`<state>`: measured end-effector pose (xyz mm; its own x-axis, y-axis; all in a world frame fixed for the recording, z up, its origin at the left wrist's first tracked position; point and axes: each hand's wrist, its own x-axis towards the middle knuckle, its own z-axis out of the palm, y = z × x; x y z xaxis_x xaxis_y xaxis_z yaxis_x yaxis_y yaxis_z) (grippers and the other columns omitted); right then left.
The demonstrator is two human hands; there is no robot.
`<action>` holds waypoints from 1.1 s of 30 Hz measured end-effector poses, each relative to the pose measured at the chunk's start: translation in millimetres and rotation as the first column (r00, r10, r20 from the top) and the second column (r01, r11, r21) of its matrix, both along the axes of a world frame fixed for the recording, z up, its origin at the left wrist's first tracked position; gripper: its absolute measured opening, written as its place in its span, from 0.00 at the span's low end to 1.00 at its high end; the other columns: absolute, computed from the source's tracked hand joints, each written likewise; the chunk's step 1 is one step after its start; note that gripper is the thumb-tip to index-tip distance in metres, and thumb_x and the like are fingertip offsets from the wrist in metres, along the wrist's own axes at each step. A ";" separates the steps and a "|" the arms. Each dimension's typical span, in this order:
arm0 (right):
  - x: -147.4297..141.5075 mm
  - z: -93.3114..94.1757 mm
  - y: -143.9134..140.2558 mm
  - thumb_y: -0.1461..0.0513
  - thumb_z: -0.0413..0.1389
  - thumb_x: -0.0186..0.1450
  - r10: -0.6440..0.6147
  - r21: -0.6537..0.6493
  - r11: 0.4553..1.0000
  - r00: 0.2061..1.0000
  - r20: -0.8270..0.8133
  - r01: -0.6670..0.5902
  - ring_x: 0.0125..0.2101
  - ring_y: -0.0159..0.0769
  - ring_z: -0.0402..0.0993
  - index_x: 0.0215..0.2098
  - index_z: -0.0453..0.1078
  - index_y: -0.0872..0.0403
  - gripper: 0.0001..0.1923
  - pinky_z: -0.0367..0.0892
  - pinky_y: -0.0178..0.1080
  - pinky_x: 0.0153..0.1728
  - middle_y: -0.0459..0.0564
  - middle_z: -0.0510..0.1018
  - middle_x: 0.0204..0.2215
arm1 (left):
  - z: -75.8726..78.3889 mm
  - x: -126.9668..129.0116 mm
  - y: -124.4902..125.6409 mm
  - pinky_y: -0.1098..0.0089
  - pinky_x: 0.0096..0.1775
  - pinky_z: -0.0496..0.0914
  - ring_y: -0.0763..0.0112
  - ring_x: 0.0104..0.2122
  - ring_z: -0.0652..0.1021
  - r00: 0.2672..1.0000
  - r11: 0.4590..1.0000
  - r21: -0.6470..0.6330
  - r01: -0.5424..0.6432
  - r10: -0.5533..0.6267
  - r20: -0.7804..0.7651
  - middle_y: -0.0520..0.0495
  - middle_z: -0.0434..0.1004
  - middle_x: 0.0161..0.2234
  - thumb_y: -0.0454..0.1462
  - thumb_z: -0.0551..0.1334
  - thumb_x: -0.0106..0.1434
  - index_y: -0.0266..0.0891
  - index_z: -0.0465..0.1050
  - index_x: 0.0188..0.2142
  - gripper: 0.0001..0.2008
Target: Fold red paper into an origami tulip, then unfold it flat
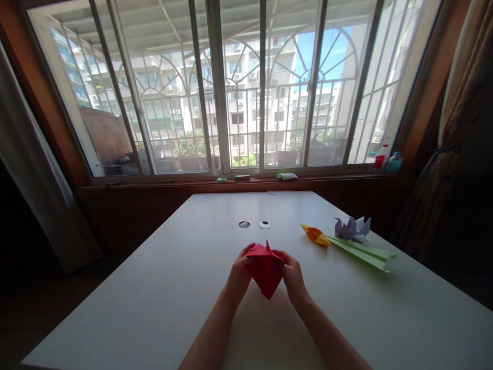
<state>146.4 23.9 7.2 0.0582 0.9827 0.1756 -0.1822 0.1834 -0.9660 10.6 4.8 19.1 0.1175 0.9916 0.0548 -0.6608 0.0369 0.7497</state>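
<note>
A folded piece of red origami paper (265,272) is held up over the middle of the white table (162,303). One point of it stands upward, and a larger point hangs down toward me. My left hand (239,270) grips its left corner, fingers partly behind the paper. At the opposite corner my right hand (291,272) pinches the paper, its fingertips partly hidden by the fold.
On the table's right lie a yellow paper boat (316,236), a green folded paper strip (362,254) and purple folded paper (351,228). Two round table inserts (264,224) sit beyond my hands. Bottles (394,162) and small items line the windowsill.
</note>
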 end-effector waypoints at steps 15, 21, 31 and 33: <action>0.0 6.7 -2.5 0.66 0.54 0.43 -0.019 -0.030 0.999 0.995 -0.094 0.017 0.24 0.37 0.70 0.29 0.73 0.57 0.14 0.64 0.35 0.24 0.48 0.77 0.24 | 10.5 -6.2 -11.1 0.67 0.39 0.62 0.66 0.35 0.72 0.982 0.979 0.095 0.180 -0.184 0.036 0.43 0.72 0.39 0.35 0.60 0.52 0.39 0.57 0.54 0.29; -0.7 10.4 -4.7 0.67 0.52 0.43 -0.005 -0.022 1.000 0.998 -0.065 0.003 0.26 0.39 0.71 0.29 0.73 0.57 0.15 0.64 0.35 0.24 0.51 0.78 0.28 | 7.7 -7.8 -4.0 0.65 0.38 0.64 0.63 0.35 0.74 0.987 0.993 0.014 0.115 -0.116 0.107 0.42 0.72 0.40 0.44 0.59 0.53 0.39 0.58 0.53 0.29; -1.3 10.7 -4.3 0.69 0.48 0.43 0.034 0.117 0.992 0.997 0.067 -0.042 0.32 0.40 0.71 0.27 0.74 0.56 0.17 0.64 0.36 0.29 0.51 0.77 0.31 | -8.4 -16.4 15.6 0.70 0.34 0.68 0.66 0.34 0.75 0.999 0.992 -0.116 -0.048 0.050 0.010 0.41 0.75 0.37 0.40 0.62 0.51 0.33 0.71 0.38 0.16; -2.1 12.7 -5.8 0.69 0.48 0.43 0.044 0.139 0.989 0.995 0.086 -0.055 0.33 0.40 0.71 0.27 0.74 0.55 0.17 0.64 0.36 0.30 0.51 0.77 0.32 | -6.4 -16.0 13.5 0.70 0.34 0.68 0.67 0.32 0.75 0.998 0.995 -0.087 -0.057 0.056 -0.018 0.41 0.76 0.34 0.40 0.62 0.51 0.31 0.71 0.37 0.16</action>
<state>144.3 18.1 20.0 -0.0104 0.9490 0.3152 -0.1154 0.3120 -0.9431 -5.4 18.3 12.7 0.0616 0.9975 -0.0333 -0.6522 0.0655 0.7552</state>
